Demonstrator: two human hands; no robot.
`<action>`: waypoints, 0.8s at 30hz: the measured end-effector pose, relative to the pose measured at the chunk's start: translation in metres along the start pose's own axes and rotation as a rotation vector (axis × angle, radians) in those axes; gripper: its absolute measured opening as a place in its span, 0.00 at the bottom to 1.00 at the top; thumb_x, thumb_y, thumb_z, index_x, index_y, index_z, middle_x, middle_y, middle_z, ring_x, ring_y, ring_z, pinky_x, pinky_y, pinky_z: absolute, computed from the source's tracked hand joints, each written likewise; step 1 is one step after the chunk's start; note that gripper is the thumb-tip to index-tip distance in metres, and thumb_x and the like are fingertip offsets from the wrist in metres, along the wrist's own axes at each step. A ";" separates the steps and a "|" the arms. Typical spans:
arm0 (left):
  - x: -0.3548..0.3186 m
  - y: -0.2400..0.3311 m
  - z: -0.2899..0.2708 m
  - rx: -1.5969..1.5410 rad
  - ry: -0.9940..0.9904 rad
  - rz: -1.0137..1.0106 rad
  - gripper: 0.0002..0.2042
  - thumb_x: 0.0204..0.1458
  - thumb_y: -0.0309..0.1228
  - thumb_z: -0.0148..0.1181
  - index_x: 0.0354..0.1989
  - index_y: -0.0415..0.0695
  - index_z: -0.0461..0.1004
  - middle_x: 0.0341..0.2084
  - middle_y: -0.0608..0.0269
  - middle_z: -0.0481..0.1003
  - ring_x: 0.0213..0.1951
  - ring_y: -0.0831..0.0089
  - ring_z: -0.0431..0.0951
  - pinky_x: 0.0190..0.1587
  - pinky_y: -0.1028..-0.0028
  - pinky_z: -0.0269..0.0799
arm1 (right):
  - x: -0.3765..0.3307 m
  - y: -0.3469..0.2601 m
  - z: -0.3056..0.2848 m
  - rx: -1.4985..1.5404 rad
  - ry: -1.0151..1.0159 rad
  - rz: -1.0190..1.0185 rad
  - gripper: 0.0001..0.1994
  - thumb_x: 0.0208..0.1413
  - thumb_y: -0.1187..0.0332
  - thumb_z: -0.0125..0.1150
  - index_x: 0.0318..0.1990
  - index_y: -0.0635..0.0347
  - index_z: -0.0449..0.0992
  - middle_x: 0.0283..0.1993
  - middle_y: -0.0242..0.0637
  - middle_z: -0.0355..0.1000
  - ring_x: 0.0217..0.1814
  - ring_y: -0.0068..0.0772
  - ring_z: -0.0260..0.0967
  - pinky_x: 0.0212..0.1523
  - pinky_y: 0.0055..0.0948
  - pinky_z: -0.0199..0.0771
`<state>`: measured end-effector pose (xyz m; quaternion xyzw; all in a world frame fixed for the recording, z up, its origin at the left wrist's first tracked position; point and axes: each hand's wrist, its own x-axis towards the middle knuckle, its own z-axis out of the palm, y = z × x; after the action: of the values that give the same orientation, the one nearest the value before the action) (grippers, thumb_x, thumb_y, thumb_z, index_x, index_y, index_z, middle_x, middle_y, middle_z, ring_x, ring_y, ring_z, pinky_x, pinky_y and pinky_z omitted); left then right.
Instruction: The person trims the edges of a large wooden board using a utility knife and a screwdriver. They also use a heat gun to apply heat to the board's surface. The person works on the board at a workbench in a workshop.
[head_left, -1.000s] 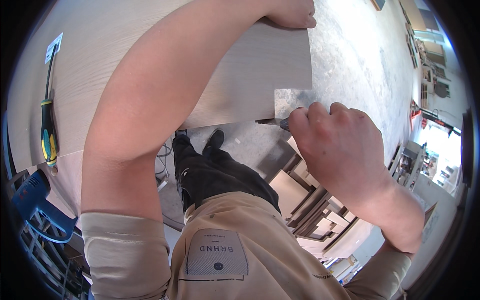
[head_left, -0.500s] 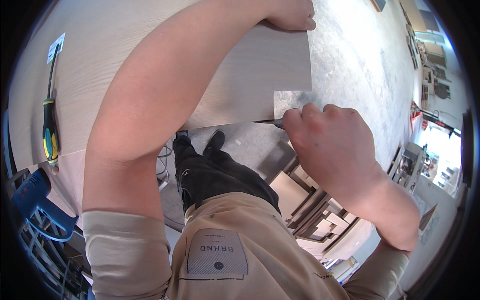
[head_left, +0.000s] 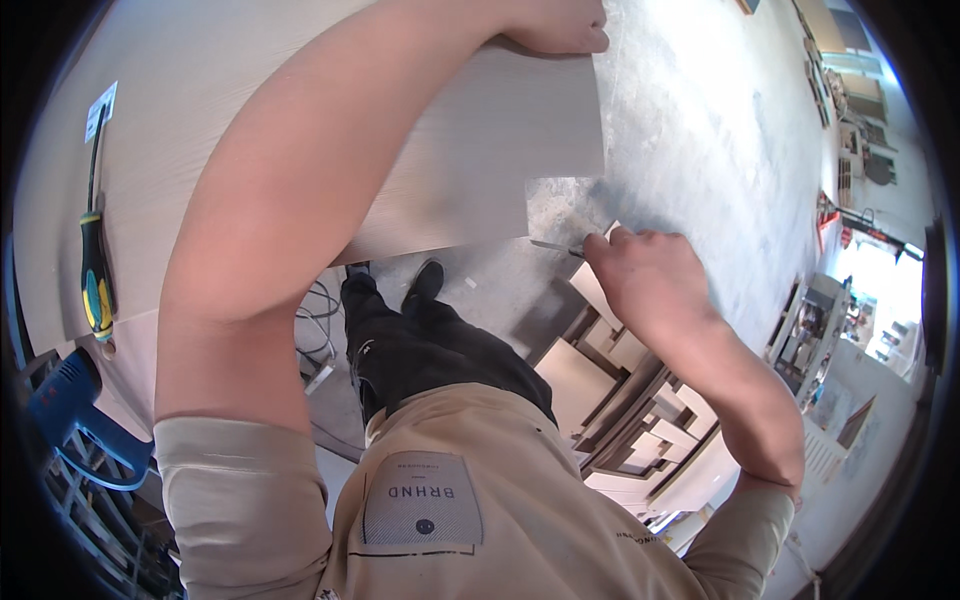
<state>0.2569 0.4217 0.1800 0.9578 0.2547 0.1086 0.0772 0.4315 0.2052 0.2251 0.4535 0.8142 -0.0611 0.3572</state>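
Two bare hands work at a broad, pale wood-grain board (head_left: 470,150), which spreads from nine o'clock round to twelve, its notched corner (head_left: 512,205) lying toward one. The left hand (head_left: 555,22) lies against the board's end just past twelve o'clock; the frame cuts it off, so whether it grips the edge or merely presses cannot be told. At three o'clock the right hand (head_left: 648,275) is closed around a slim tool (head_left: 555,246) whose thin blade points toward nine, its tip just beside the notched corner; whether the two touch is unclear.

The board looks stiff and flat, probably heavy for its breadth, with a fairly smooth face that may let a flat palm slide. Its cut edges and inner corner seem the likeliest places to chip. A sound hold would be at the end past twelve, fingers wrapped over the full edge and clear of the blade, with a second grip along the near side if the whole piece is lifted. The slim tool seems light and rigid, best held by its handle end. A screwdriver (head_left: 94,270) rests on the board at nine o'clock and could roll if the board tilts.
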 end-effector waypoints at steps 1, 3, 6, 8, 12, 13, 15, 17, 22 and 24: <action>0.004 -0.002 0.001 0.032 -0.018 0.009 0.20 0.58 0.39 0.47 0.36 0.38 0.85 0.43 0.48 0.82 0.52 0.52 0.75 0.59 0.58 0.68 | -0.006 0.001 0.002 0.010 0.051 0.007 0.06 0.53 0.73 0.60 0.38 0.57 0.78 0.32 0.35 0.77 0.38 0.39 0.82 0.35 0.36 0.82; 0.009 -0.005 0.007 0.053 -0.037 0.022 0.20 0.58 0.39 0.48 0.36 0.38 0.85 0.42 0.48 0.82 0.52 0.52 0.75 0.59 0.58 0.69 | -0.015 0.002 0.001 0.061 0.195 -0.058 0.05 0.52 0.72 0.59 0.37 0.55 0.75 0.31 0.34 0.73 0.36 0.38 0.79 0.32 0.37 0.79; 0.011 -0.010 0.013 0.060 0.047 0.083 0.19 0.58 0.39 0.49 0.32 0.39 0.83 0.37 0.48 0.81 0.48 0.50 0.75 0.55 0.57 0.69 | -0.024 -0.002 -0.005 0.135 0.308 -0.100 0.05 0.51 0.71 0.59 0.36 0.54 0.73 0.29 0.33 0.70 0.34 0.38 0.76 0.30 0.37 0.76; 0.011 -0.015 0.016 0.078 0.061 0.142 0.18 0.58 0.39 0.49 0.29 0.40 0.82 0.34 0.49 0.81 0.46 0.50 0.75 0.54 0.56 0.69 | -0.023 -0.003 -0.008 0.168 0.379 -0.115 0.05 0.51 0.71 0.59 0.35 0.54 0.72 0.28 0.33 0.69 0.33 0.38 0.75 0.29 0.38 0.74; 0.009 -0.023 0.017 0.075 0.131 0.263 0.16 0.57 0.38 0.51 0.24 0.41 0.78 0.30 0.51 0.79 0.42 0.49 0.75 0.50 0.55 0.68 | -0.013 -0.003 -0.009 0.171 0.497 -0.126 0.06 0.49 0.72 0.60 0.35 0.53 0.71 0.27 0.32 0.68 0.31 0.37 0.74 0.28 0.37 0.73; 0.008 -0.023 0.017 0.053 0.128 0.233 0.16 0.57 0.38 0.52 0.24 0.41 0.78 0.30 0.51 0.78 0.42 0.49 0.75 0.50 0.55 0.68 | -0.011 -0.002 -0.008 0.162 0.493 -0.121 0.07 0.48 0.72 0.60 0.35 0.52 0.71 0.27 0.32 0.68 0.31 0.37 0.74 0.28 0.37 0.74; 0.008 -0.023 0.017 0.009 0.120 0.168 0.15 0.56 0.38 0.52 0.24 0.41 0.77 0.30 0.50 0.78 0.41 0.49 0.74 0.50 0.55 0.68 | -0.009 -0.001 -0.007 0.141 0.512 -0.135 0.07 0.47 0.73 0.61 0.34 0.52 0.71 0.27 0.32 0.68 0.31 0.38 0.74 0.28 0.38 0.74; 0.007 -0.023 0.015 0.050 0.138 0.240 0.14 0.56 0.37 0.52 0.25 0.41 0.77 0.30 0.51 0.77 0.41 0.49 0.74 0.49 0.54 0.68 | -0.007 0.000 -0.006 0.148 0.531 -0.132 0.07 0.46 0.73 0.61 0.33 0.53 0.71 0.26 0.32 0.68 0.31 0.38 0.74 0.27 0.38 0.74; 0.010 -0.026 0.014 0.128 0.138 0.361 0.13 0.55 0.37 0.53 0.26 0.41 0.75 0.30 0.52 0.77 0.40 0.49 0.73 0.47 0.55 0.67 | -0.003 0.002 -0.007 0.164 0.624 -0.151 0.06 0.45 0.74 0.62 0.29 0.54 0.71 0.24 0.34 0.68 0.30 0.42 0.75 0.28 0.40 0.75; 0.012 -0.030 0.014 0.247 0.111 0.505 0.12 0.55 0.37 0.54 0.26 0.42 0.75 0.31 0.53 0.76 0.41 0.49 0.72 0.47 0.55 0.67 | -0.001 0.003 -0.009 0.196 0.643 -0.157 0.05 0.45 0.75 0.62 0.29 0.54 0.72 0.25 0.35 0.69 0.30 0.42 0.75 0.29 0.41 0.76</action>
<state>0.2560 0.4521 0.1624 0.9857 0.0232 0.1448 -0.0834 0.4298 0.2096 0.2331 0.4177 0.9078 -0.0203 0.0315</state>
